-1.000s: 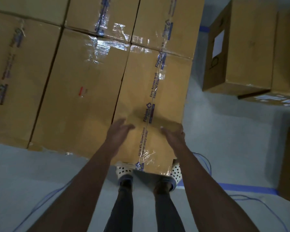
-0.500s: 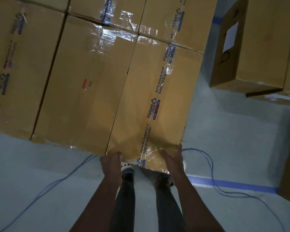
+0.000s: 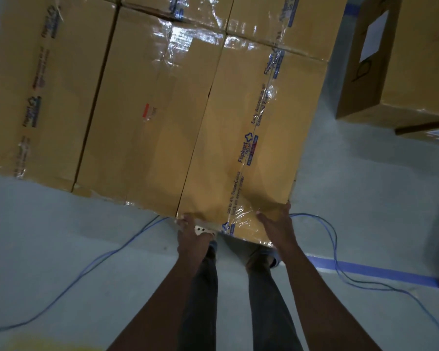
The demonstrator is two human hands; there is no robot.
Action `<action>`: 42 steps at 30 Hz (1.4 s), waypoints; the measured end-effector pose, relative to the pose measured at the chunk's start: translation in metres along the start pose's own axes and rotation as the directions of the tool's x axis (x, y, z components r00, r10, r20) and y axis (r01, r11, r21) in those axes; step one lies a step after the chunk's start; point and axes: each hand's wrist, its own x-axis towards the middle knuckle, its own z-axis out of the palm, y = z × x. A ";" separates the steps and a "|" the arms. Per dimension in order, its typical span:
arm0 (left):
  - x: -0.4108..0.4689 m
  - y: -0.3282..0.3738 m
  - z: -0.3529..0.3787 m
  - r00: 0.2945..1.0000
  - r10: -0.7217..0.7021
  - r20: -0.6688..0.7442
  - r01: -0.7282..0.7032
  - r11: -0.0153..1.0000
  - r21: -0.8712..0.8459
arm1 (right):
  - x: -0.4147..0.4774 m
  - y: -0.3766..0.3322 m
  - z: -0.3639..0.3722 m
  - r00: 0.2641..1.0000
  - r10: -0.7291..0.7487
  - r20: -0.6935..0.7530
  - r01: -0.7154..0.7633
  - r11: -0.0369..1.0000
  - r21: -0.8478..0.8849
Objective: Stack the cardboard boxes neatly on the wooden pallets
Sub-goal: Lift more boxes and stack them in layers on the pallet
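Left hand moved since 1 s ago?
Yes. The left hand slid back from the taped box top to its near corner, toward the person.

In my feed, centre frame: taped cardboard box [image 3: 241, 138], flush against neighbouring boxes [image 3: 142, 97] at left, left hand [image 3: 190, 231] at its near left corner, right hand [image 3: 276, 224] flat on its near right edge, blue cable [image 3: 340, 262] on grey floor [image 3: 365, 198], separate box [image 3: 403, 59] upper right.

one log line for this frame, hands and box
step: box alignment | left hand: touches taped box near-left corner | right hand: flat on near edge | neighbour box: side by side
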 end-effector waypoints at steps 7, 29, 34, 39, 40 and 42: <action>0.014 -0.005 -0.026 0.936 -0.341 -0.089 0.161 0.639 -0.752 | -0.006 -0.001 0.002 0.999 -0.026 -0.047 0.028 0.998 0.061; -0.038 0.060 -0.054 0.995 -0.012 -0.100 -0.016 0.963 -0.268 | -0.056 -0.017 0.007 0.961 -0.166 -0.222 0.117 0.968 -0.220; -0.078 0.061 -0.051 0.989 0.002 0.147 0.027 0.980 -0.197 | -0.107 -0.018 -0.024 0.959 -0.131 -0.251 0.083 0.977 -0.194; -0.142 0.075 -0.035 0.987 0.039 0.156 -0.031 0.998 -0.051 | -0.177 -0.001 -0.079 0.940 -0.111 -0.322 0.087 0.992 -0.088; -0.150 0.074 -0.026 0.986 0.052 0.161 -0.051 0.999 -0.010 | -0.190 0.004 -0.091 0.936 -0.100 -0.338 0.087 0.995 -0.055; -0.170 0.077 -0.005 0.978 0.122 0.166 -0.136 0.988 0.075 | -0.216 0.019 -0.114 0.930 -0.050 -0.363 0.058 0.998 0.011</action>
